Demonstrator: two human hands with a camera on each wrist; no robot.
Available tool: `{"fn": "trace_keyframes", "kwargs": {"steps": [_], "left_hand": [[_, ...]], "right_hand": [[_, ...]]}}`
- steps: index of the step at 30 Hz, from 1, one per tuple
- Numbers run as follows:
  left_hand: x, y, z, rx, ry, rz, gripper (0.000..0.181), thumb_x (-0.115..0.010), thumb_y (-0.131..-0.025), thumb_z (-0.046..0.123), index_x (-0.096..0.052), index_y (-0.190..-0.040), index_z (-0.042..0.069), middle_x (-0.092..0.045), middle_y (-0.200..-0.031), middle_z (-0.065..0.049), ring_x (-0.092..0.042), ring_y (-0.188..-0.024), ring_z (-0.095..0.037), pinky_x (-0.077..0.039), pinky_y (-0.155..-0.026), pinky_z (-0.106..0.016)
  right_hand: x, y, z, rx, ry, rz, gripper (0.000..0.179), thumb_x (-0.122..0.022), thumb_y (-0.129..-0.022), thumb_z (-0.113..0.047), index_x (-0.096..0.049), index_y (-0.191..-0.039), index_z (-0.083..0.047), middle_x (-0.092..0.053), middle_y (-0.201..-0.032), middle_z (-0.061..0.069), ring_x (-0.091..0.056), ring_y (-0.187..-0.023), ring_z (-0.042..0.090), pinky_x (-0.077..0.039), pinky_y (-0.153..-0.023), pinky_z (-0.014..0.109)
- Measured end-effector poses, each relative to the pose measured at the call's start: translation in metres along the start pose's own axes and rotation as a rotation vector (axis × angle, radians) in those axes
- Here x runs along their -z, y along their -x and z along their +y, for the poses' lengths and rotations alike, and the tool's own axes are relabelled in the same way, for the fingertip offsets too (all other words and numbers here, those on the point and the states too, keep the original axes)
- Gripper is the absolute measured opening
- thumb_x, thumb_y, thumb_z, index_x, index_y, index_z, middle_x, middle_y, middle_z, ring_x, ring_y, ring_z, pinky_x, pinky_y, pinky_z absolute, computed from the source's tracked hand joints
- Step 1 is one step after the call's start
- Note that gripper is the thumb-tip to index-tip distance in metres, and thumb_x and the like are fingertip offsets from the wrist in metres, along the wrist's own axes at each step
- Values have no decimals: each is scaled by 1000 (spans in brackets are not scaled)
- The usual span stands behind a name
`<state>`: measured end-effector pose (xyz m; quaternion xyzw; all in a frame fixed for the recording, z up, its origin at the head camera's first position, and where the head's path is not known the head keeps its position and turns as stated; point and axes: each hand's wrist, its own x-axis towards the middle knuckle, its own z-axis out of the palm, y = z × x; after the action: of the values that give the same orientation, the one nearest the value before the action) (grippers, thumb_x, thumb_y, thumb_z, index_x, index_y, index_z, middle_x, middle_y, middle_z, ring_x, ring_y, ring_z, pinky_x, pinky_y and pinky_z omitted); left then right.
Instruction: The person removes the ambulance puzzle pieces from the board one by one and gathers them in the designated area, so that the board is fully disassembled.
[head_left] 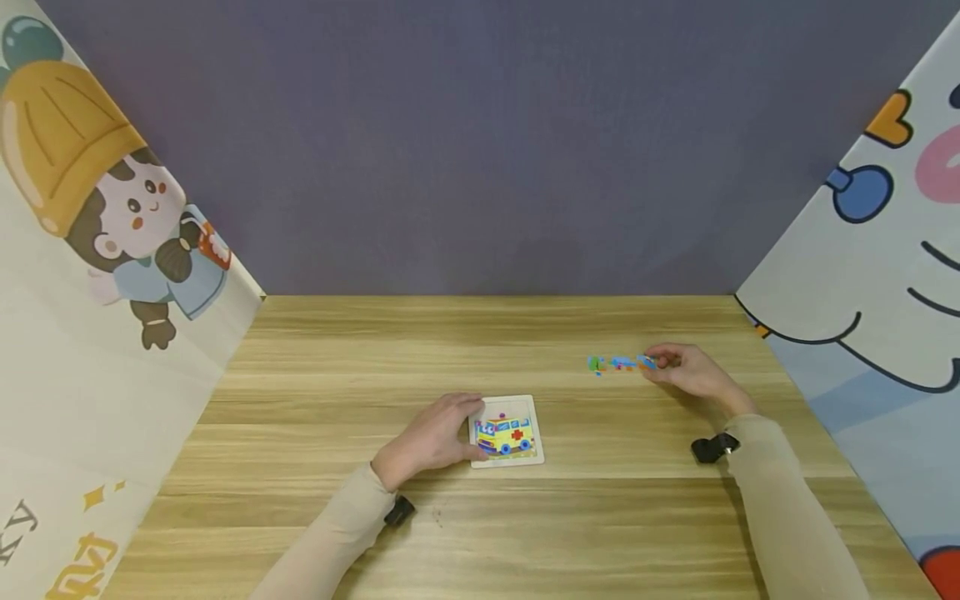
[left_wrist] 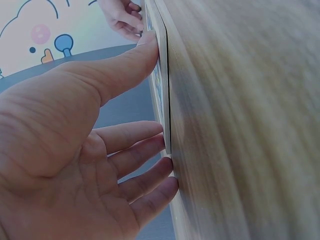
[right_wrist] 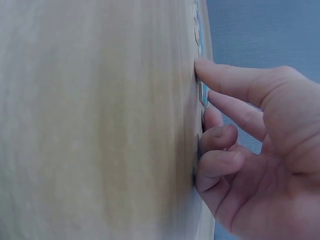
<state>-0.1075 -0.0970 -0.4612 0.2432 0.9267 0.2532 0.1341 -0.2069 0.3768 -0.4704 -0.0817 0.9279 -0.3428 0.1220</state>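
A square jigsaw board with a pale frame lies flat on the table, bearing a picture of a yellow ambulance with a red cross. My left hand holds its left side, thumb at the lower edge and fingers at the upper left corner; the left wrist view shows the thumb against the board's edge. Farther back to the right, my right hand pinches a blue and orange puzzle piece at table level. Left of it lie a blue puzzle piece and a green and blue puzzle piece.
The wood-grain table ends at a dark grey panel behind. White walls with cartoon prints, the left wall and the right wall, flank it. Each wrist wears a black camera mount.
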Motion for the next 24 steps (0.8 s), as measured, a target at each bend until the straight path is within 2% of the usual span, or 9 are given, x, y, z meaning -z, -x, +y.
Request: {"fn": "trace_keyframes", "kwargs": {"steps": [8, 24], "left_hand": [[0, -1, 0, 3, -9, -7, 83, -88, -87, 41, -55, -153, 1, -47, -166, -15, -41, -155, -40, -33, -130, -57], [-2, -2, -1, 11, -6, -5, 83, -88, -88, 41, -55, -153, 2, -47, -166, -14, -41, -156, -39, -33, -130, -57]], "right_hand": [[-4, 3, 2, -7, 2, 31, 58, -77, -99, -34, -61, -143, 0, -64, -115, 15, -56, -97, 21, -45, -81, 31], [-14, 10, -11, 21, -22, 92, 51, -79, -98, -30, -66, -138, -3, -66, -112, 14, -54, -84, 17, -42, -66, 27]]}}
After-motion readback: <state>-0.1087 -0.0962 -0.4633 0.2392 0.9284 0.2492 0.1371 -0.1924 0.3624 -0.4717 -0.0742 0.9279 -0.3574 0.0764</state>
